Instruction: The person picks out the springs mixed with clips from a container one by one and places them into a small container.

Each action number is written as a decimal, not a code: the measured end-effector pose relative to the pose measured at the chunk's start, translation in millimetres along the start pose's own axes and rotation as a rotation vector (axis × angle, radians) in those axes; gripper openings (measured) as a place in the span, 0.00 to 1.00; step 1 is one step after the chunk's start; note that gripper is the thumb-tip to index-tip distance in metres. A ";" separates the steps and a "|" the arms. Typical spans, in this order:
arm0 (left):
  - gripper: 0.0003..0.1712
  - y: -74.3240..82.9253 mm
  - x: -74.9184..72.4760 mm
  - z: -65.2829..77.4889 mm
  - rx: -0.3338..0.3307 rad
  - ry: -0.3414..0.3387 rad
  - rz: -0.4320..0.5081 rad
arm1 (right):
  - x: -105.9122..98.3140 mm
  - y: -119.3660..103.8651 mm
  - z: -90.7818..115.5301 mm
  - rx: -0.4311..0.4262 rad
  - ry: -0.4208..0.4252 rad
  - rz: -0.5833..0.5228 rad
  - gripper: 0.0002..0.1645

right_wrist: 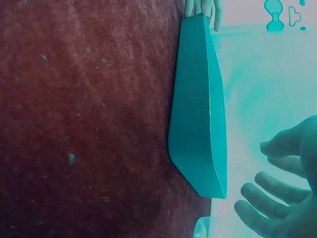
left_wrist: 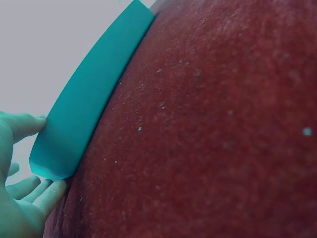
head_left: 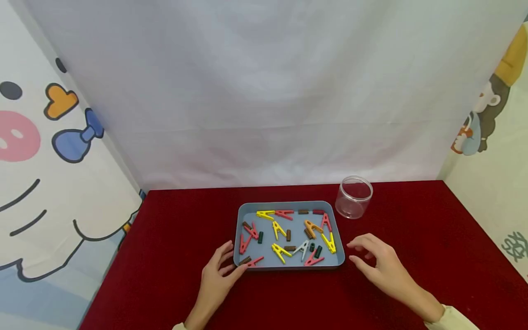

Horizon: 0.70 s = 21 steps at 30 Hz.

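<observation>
A shallow grey-blue tray [head_left: 268,252] holds clothespin halves in red, yellow, orange and white, along with several small dark and brown coil springs. At its front left corner is my left hand [head_left: 217,274], the thumb touching the rim and the fingers extended along the left side. The left wrist view shows this hand's fingers [left_wrist: 51,193] against the end of the tray [left_wrist: 84,104]. My right hand [head_left: 381,266] hovers just right of the tray, its fingers loosely bent and holding nothing. A gap separates it from the tray [right_wrist: 193,99] in the right wrist view.
A clear round jar [head_left: 351,207] without a lid stands behind the tray's right side. Dark red cloth [head_left: 185,220] covers the table. A white curtain [head_left: 264,114] hangs at the back, with printed cartoon panels on both sides.
</observation>
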<state>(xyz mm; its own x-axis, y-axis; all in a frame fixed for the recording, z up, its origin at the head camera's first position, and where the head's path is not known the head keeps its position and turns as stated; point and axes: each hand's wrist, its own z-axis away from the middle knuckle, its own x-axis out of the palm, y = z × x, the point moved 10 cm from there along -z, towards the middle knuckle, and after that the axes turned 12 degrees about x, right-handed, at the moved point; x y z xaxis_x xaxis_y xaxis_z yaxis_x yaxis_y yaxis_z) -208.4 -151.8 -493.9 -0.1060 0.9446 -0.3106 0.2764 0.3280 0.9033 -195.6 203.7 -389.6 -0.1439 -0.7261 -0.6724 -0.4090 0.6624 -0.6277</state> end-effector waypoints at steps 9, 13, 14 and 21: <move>0.42 2.3 2.0 -2.7 0.000 -0.026 0.020 | 16.5 2.0 -14.4 0.019 -0.081 0.039 0.19; 0.43 1.0 5.0 -3.8 -0.013 -0.042 0.027 | 20.0 0.3 -19.8 0.011 -0.096 0.045 0.18; 0.43 0.8 5.5 -4.0 -0.015 -0.045 0.026 | 20.2 -0.5 -21.1 0.008 -0.097 0.046 0.18; 0.40 1.4 6.6 -4.8 -0.012 -0.055 0.008 | 27.4 -4.0 -29.7 0.021 -0.154 0.047 0.18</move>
<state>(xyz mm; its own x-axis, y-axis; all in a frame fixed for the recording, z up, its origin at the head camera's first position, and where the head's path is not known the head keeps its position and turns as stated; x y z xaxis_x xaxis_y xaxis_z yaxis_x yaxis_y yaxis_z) -213.2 -145.2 -493.3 -0.0514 0.9463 -0.3192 0.2656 0.3211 0.9091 -224.7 175.7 -393.8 -0.0223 -0.6584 -0.7524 -0.3857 0.7000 -0.6011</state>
